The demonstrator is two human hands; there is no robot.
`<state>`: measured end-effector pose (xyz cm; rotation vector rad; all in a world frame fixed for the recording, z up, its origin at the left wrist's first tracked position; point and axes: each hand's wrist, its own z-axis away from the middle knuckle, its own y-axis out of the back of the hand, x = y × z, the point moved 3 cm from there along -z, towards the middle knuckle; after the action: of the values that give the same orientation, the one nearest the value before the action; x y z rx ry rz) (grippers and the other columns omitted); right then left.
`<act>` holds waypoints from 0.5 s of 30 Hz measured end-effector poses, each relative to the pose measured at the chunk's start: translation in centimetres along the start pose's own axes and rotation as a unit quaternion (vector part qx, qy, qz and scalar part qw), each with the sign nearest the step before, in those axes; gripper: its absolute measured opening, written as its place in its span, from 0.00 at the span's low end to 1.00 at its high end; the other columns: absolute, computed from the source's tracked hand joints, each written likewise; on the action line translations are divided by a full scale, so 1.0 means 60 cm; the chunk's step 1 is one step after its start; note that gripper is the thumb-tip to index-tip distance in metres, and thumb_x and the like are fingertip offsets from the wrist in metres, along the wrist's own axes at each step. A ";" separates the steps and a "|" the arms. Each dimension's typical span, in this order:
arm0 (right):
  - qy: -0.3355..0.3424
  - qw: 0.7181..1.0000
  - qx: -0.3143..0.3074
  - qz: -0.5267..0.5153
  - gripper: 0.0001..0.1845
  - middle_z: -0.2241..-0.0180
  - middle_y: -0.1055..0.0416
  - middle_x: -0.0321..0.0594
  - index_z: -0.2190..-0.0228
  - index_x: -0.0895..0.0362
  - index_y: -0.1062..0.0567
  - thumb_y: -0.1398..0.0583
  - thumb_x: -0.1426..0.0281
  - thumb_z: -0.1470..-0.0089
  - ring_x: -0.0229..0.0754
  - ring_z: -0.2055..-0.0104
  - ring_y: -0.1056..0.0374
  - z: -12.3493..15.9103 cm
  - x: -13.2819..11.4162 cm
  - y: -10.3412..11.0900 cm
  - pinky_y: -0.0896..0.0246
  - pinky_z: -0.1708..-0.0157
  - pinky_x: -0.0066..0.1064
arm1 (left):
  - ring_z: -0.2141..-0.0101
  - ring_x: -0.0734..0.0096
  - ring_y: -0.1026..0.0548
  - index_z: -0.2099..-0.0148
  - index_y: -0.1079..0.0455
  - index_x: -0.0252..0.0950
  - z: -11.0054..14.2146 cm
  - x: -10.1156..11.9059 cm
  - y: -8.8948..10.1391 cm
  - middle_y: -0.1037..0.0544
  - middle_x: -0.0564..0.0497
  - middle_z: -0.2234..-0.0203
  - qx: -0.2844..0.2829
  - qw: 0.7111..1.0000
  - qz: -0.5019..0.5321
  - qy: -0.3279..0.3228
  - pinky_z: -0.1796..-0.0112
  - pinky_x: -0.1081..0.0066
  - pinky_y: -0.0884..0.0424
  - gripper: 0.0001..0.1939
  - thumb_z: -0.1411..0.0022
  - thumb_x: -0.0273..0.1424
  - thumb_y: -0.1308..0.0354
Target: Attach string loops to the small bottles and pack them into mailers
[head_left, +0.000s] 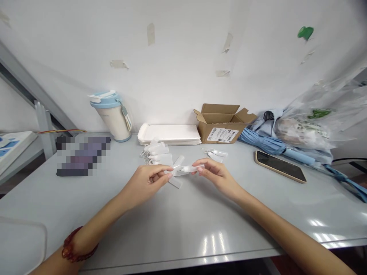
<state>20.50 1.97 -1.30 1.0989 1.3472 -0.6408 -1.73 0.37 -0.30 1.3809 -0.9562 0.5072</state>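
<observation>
My right hand (216, 175) pinches a small translucent white tube (187, 168) between thumb and fingertips, its narrower end pointing left. Opposite it, my left hand (149, 181) is closed, thumb against forefinger, on a small clear-white plastic piece (177, 168). The two pieces meet or overlap between my fingertips; I cannot tell whether they are joined. Loose clear plastic strips (175, 182) lie on the table just below and behind them. Behind my left hand is a pile of white tubes with string loops (159, 151). A few similar looped pieces (219, 153) lie behind my right hand.
On the grey table (177, 225), a stack of white envelopes (172, 133) and an open cardboard box (220, 128) stand by the wall. A tumbler (113, 116) is left of them. A phone (279, 166), a blue umbrella (266, 143) and plastic bags (306, 126) lie right.
</observation>
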 end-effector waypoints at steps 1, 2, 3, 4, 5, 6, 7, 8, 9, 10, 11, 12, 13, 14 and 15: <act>0.001 1.000 0.000 -0.003 0.12 0.66 0.26 0.38 0.61 0.52 0.27 0.44 0.60 0.43 0.41 0.61 0.31 0.001 -0.001 -0.001 0.38 0.58 0.35 | 0.81 0.74 0.36 0.60 0.24 0.37 0.001 0.002 -0.002 0.30 0.54 0.81 -0.003 1.000 -0.009 -0.008 0.79 0.74 0.40 0.16 0.43 0.41 0.46; 0.001 1.000 0.000 -0.005 0.12 0.67 0.26 0.38 0.61 0.52 0.27 0.44 0.60 0.43 0.41 0.61 0.31 0.001 -0.002 -0.002 0.38 0.58 0.35 | 0.81 0.74 0.36 0.61 0.24 0.37 0.002 0.005 -0.003 0.29 0.54 0.81 -0.006 1.000 -0.018 -0.018 0.79 0.74 0.40 0.15 0.43 0.40 0.46; 0.002 1.000 0.001 -0.006 0.12 0.67 0.26 0.38 0.61 0.52 0.27 0.44 0.60 0.43 0.41 0.61 0.31 0.002 -0.003 -0.003 0.38 0.58 0.35 | 0.80 0.74 0.36 0.63 0.24 0.37 0.003 0.006 -0.003 0.29 0.54 0.81 -0.008 0.999 -0.026 -0.027 0.78 0.74 0.40 0.14 0.42 0.39 0.46; 0.000 1.000 0.003 -0.008 0.12 0.67 0.26 0.38 0.61 0.52 0.27 0.44 0.60 0.43 0.41 0.61 0.31 0.003 -0.003 -0.003 0.38 0.58 0.35 | 0.80 0.74 0.36 0.65 0.24 0.37 0.004 0.008 -0.004 0.29 0.53 0.80 -0.009 0.999 -0.032 -0.035 0.78 0.74 0.41 0.13 0.42 0.39 0.47; -0.002 1.000 0.003 -0.009 0.12 0.67 0.26 0.38 0.61 0.52 0.27 0.44 0.60 0.43 0.41 0.61 0.31 0.003 -0.004 -0.003 0.38 0.58 0.35 | 0.79 0.74 0.36 0.66 0.24 0.38 0.005 0.009 -0.004 0.28 0.53 0.79 -0.010 0.999 -0.033 -0.038 0.77 0.74 0.41 0.13 0.42 0.38 0.47; -0.004 1.000 0.004 -0.011 0.12 0.67 0.26 0.37 0.61 0.52 0.27 0.44 0.60 0.43 0.40 0.61 0.31 0.004 -0.004 -0.004 0.39 0.59 0.35 | 0.79 0.74 0.36 0.66 0.25 0.38 0.005 0.009 -0.003 0.28 0.53 0.79 -0.009 0.999 -0.027 -0.035 0.77 0.74 0.41 0.13 0.41 0.38 0.47; -0.006 1.000 0.004 -0.013 0.12 0.67 0.26 0.37 0.61 0.52 0.27 0.44 0.60 0.43 0.40 0.62 0.31 0.004 -0.004 -0.004 0.39 0.59 0.34 | 0.78 0.74 0.36 0.67 0.25 0.38 0.005 0.009 -0.003 0.28 0.53 0.79 -0.007 1.000 -0.014 -0.026 0.77 0.74 0.41 0.13 0.42 0.38 0.47; -0.008 1.000 0.003 -0.014 0.12 0.67 0.26 0.37 0.61 0.52 0.27 0.44 0.60 0.43 0.40 0.62 0.31 0.005 -0.003 -0.004 0.39 0.59 0.34 | 0.79 0.74 0.36 0.67 0.25 0.38 0.004 0.008 -0.002 0.28 0.53 0.79 -0.004 1.000 0.004 -0.010 0.78 0.74 0.42 0.13 0.42 0.39 0.47; -0.009 1.000 0.003 -0.017 0.12 0.67 0.26 0.37 0.61 0.52 0.27 0.44 0.60 0.43 0.40 0.62 0.32 0.005 -0.003 -0.005 0.39 0.59 0.34 | 0.79 0.74 0.37 0.68 0.26 0.38 0.004 0.007 -0.002 0.29 0.53 0.80 -0.002 1.000 0.026 0.009 0.79 0.75 0.42 0.13 0.42 0.40 0.47; -0.010 1.000 0.002 -0.019 0.12 0.67 0.26 0.38 0.60 0.52 0.27 0.44 0.60 0.43 0.40 0.62 0.32 0.006 -0.002 -0.005 0.39 0.59 0.34 | 0.80 0.75 0.38 0.68 0.26 0.37 0.003 0.007 -0.002 0.30 0.54 0.81 -0.003 0.998 0.050 0.029 0.79 0.75 0.43 0.13 0.42 0.41 0.46; -0.011 1.000 0.002 -0.022 0.13 0.67 0.26 0.38 0.60 0.52 0.27 0.44 0.60 0.43 0.40 0.62 0.32 0.006 -0.001 -0.006 0.40 0.59 0.34 | 0.81 0.76 0.39 0.69 0.27 0.37 0.003 0.006 -0.002 0.31 0.55 0.81 -0.005 0.996 0.073 0.047 0.80 0.75 0.43 0.14 0.43 0.42 0.46; -0.012 1.000 0.002 -0.025 0.13 0.67 0.26 0.38 0.60 0.52 0.27 0.44 0.60 0.43 0.40 0.62 0.33 0.007 0.000 -0.007 0.40 0.60 0.34 | 0.82 0.76 0.40 0.69 0.28 0.37 0.002 0.006 -0.003 0.32 0.55 0.82 -0.009 0.994 0.095 0.062 0.80 0.75 0.43 0.14 0.43 0.42 0.46; -0.014 0.999 0.002 -0.029 0.13 0.67 0.26 0.38 0.59 0.52 0.27 0.44 0.60 0.43 0.40 0.62 0.33 0.007 0.001 -0.007 0.40 0.60 0.34 | 0.82 0.77 0.41 0.70 0.28 0.37 0.002 0.007 -0.004 0.33 0.56 0.82 -0.014 0.991 0.113 0.074 0.80 0.75 0.43 0.14 0.43 0.42 0.45; -0.016 0.999 0.002 -0.033 0.13 0.67 0.26 0.38 0.59 0.53 0.27 0.44 0.60 0.43 0.40 0.63 0.33 0.007 0.002 -0.008 0.40 0.61 0.33 | 0.83 0.78 0.41 0.70 0.29 0.37 0.002 0.007 -0.005 0.34 0.57 0.83 -0.021 0.988 0.129 0.083 0.79 0.75 0.43 0.14 0.43 0.42 0.45; -0.018 0.999 0.002 -0.037 0.14 0.67 0.26 0.38 0.59 0.53 0.27 0.44 0.60 0.43 0.40 0.63 0.33 0.008 0.003 -0.009 0.41 0.61 0.33 | 0.83 0.78 0.42 0.70 0.30 0.37 0.002 0.007 -0.006 0.35 0.58 0.84 -0.028 0.985 0.142 0.092 0.79 0.75 0.42 0.14 0.43 0.42 0.46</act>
<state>20.25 1.39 -1.65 1.0396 1.3602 -0.7147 -1.24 0.09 -0.17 1.1305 -1.0130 0.8015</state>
